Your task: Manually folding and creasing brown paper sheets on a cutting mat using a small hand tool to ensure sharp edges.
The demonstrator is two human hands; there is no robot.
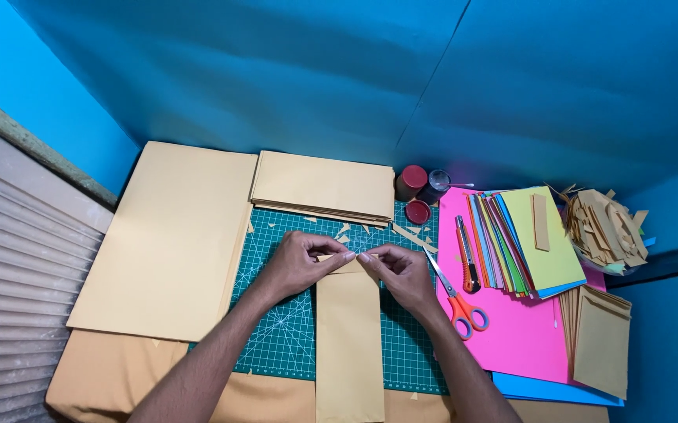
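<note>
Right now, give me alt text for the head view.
Left hand and right hand pinch the top edge of a tan paper strip on a green cutting mat; orange-handled scissors lie right, on pink paper.

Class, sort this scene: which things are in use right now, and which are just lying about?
In use: left hand, right hand, tan paper strip, cutting mat.
Lying about: scissors, craft knife, coloured paper stack, red jar, scrap pile.

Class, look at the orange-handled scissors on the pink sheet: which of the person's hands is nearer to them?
The right hand. It pinches the top of the tan paper strip just left of the scissors; the left hand is farther away, beyond the strip's other corner.
</note>
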